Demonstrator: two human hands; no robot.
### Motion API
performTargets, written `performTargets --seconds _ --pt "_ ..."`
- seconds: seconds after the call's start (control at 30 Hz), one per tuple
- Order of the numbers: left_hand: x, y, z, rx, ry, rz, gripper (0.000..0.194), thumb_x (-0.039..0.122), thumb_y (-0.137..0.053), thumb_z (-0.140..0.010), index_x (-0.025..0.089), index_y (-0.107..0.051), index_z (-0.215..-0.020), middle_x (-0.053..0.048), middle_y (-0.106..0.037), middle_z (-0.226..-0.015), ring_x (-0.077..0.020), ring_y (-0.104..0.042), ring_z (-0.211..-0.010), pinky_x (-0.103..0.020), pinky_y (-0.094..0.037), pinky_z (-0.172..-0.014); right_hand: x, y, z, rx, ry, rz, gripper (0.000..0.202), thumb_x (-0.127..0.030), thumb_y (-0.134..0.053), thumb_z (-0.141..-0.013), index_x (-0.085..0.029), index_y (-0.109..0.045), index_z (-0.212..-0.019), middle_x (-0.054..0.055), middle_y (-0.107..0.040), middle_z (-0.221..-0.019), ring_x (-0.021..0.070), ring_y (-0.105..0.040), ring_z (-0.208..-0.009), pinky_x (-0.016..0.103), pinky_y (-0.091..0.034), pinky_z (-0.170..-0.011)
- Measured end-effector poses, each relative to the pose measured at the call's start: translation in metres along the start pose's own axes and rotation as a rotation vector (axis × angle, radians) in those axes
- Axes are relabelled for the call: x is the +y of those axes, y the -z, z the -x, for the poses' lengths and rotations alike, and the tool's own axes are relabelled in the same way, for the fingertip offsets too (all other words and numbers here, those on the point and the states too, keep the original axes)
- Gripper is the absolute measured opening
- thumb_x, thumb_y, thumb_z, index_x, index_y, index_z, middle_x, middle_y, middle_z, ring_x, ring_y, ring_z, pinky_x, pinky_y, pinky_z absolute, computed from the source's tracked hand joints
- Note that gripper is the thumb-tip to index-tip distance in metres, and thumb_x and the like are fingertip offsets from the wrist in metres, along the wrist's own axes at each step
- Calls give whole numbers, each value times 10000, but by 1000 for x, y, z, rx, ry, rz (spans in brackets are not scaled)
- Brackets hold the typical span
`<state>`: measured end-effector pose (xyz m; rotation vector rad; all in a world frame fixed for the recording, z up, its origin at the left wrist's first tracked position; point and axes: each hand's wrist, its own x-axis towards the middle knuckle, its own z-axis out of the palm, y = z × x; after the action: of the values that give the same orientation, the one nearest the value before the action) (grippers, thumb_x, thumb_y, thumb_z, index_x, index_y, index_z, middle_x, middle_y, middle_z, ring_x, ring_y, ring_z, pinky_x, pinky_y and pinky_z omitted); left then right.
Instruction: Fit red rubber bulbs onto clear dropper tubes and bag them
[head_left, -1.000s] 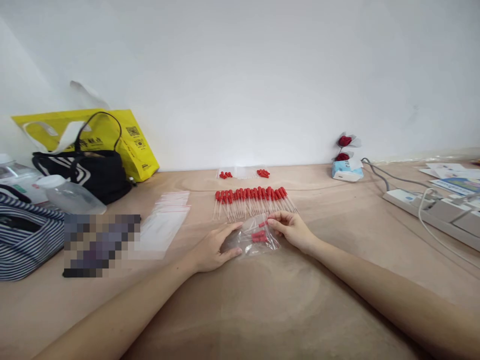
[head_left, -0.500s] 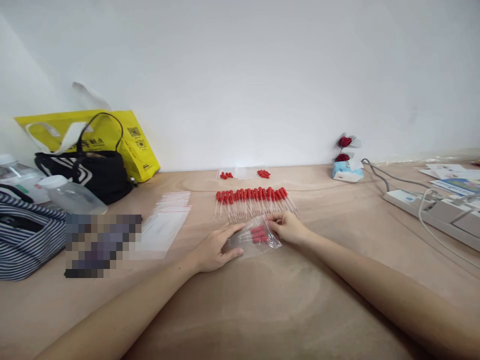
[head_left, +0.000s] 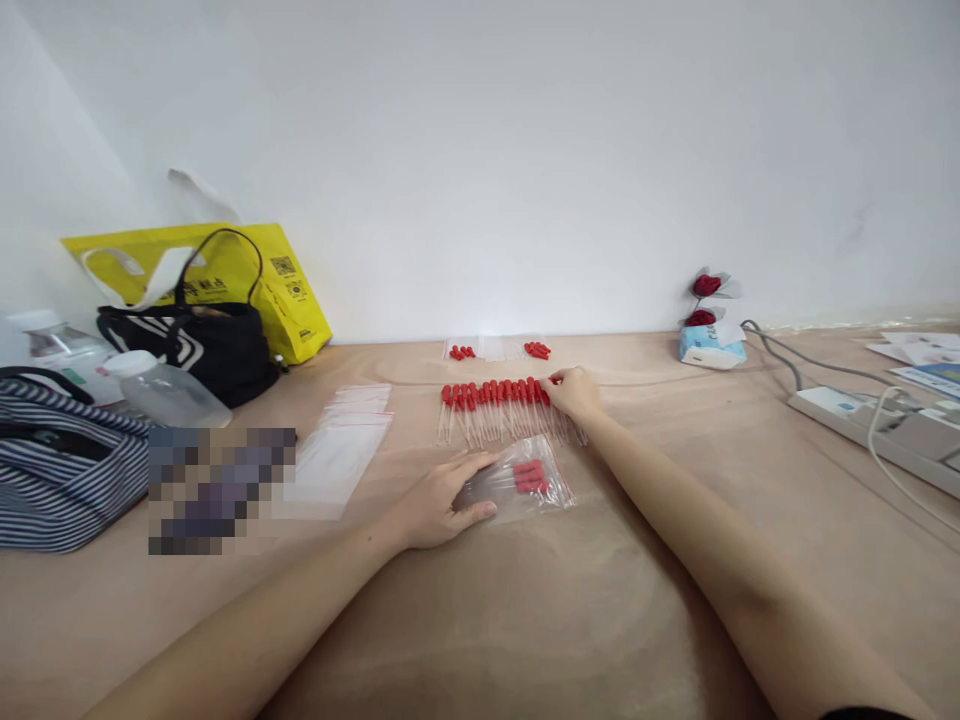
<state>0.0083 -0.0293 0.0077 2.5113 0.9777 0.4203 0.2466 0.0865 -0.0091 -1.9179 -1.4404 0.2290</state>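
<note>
Droppers (head_left: 491, 392) with red rubber bulbs and thin clear stems lie side by side in a row, bulbs toward the wall. At the row's right end my right hand (head_left: 577, 395) has its fingertips closed on a red bulb; that dropper's stem is partly hidden by the hand. Nearer to me, a clear zip bag (head_left: 499, 505) lies flat with several red-bulbed droppers inside. My left hand (head_left: 439, 508) rests on the bag's left end, fingers stretched and thumb apart, covering part of it.
Flat zip bags (head_left: 341, 460) are fanned out at left. More bagged droppers (head_left: 537, 350) lie by the wall. Leftward stand a yellow bag (head_left: 304, 325), a black bag (head_left: 232, 355), a plastic bottle (head_left: 176, 390) and a striped pouch (head_left: 67, 500). To the right are a tissue pack (head_left: 712, 350) and power strip (head_left: 855, 425).
My right hand has left the zip bag's right edge and moved up to the end of the dropper row, closing on a bulb. My left hand stays on the bag.
</note>
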Motion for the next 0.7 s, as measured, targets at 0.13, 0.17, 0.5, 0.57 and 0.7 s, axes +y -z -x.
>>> performTargets --seconds 0.13,0.17,0.5,0.57,0.7 --pt "-1 0 0 10 2 -3 462 346 -498 -805 200 -381 -1227 -73 -479 -1236 -216 -463 -1105 -362 -371 -928 -1 2 -3 4 -9 -82 228 -349 -538 -690 -167 -657 -759 99 -629 -886 193 -589 -772 275 -412 -672" --pt "-1 0 0 12 3 -4 461 348 -500 -804 197 -384 -1224 -75 -481 -1235 -216 -465 -1102 -363 -371 -927 -1 5 -4 0 -1 -118 228 -355 -531 -699 -165 -644 -756 86 -633 -852 181 -590 -751 268 -416 -661" --pt "-3 -1 -1 12 -12 -25 477 347 -500 -805 197 -365 -1237 -71 -470 -1250 -205 -453 -1121 -350 -364 -942 32 48 45 -38 -2 -887 331 -501 -526 -704 -186 -430 -738 -53 -511 -538 67 -477 -402 178 -387 -374" --pt "-3 -1 -1 11 -15 -27 483 356 -495 -808 198 -358 -1242 -69 -464 -1256 -203 -449 -1124 -349 -361 -946 35 49 57 -41 -68 -957 329 -490 -552 -696 -188 -422 -728 -55 -517 -537 65 -491 -401 180 -413 -382" --pt "-1 1 0 5 -1 -29 483 365 -495 -807 196 -361 -1239 -70 -458 -1263 -204 -433 -1142 -354 -350 -959 33 42 71 -95 -201 -1119 281 -422 -591 -701 -193 -428 -713 -42 -539 -550 81 -540 -446 196 -465 -424"
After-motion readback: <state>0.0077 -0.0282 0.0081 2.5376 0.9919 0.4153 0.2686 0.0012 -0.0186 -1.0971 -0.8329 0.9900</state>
